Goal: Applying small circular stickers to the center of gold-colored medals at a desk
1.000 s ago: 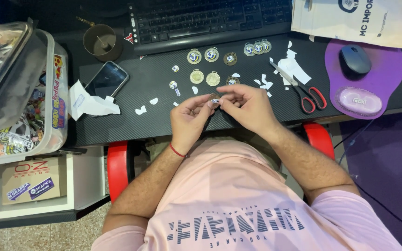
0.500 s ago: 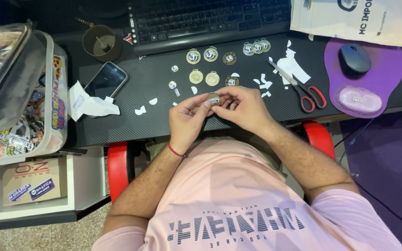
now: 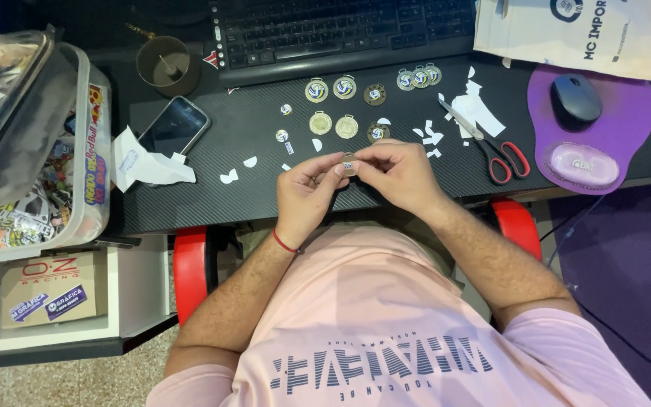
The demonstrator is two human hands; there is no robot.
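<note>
Unmoved hands — medal (image 3: 349,164) — scissors (image 3: 491,147) near.

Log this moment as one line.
left hand: pinches medal | right hand: fingers on same medal | desk: more medals, scissors, phone

A small round medal (image 3: 349,164) of shiny gold-toned metal sits on a matt black desk (image 3: 212,203) with a woven carbon-fibre texture. Nearby lie white paper scraps (image 3: 476,111), glossy red-handled steel scissors (image 3: 491,147) and a purple cloth mouse pad (image 3: 627,120).
</note>
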